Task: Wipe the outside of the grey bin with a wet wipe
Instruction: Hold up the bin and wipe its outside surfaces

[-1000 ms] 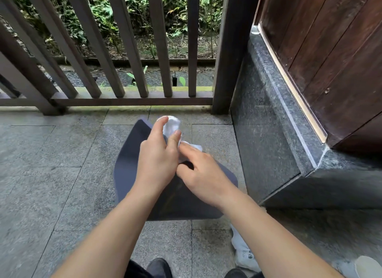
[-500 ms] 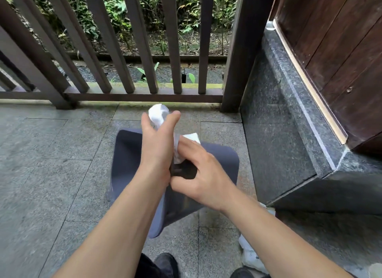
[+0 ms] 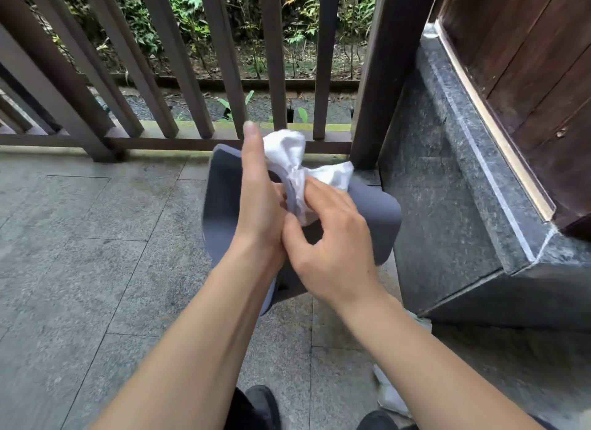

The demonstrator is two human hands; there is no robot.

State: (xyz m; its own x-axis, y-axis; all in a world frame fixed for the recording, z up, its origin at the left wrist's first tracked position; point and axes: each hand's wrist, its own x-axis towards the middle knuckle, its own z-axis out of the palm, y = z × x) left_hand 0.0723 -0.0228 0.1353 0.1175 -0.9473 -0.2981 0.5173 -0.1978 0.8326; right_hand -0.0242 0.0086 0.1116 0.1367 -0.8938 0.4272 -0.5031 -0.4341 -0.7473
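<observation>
The grey bin is tilted on the stone floor in front of me, between the railing and the stone step. A white wet wipe is bunched above it, stretched between my two hands. My left hand holds the wipe's left part, with its index finger pointing straight up. My right hand pinches the wipe's right part with curled fingers. Both hands hide the middle of the bin.
A dark wooden railing runs across the back, with plants behind it. A dark stone step and a wooden door stand on the right. A white packet lies on the floor near my shoes.
Both hands have lifted the wipe higher and further from me. The wipe is now pulled wider between them. The bin looks tipped differently beneath the hands.
</observation>
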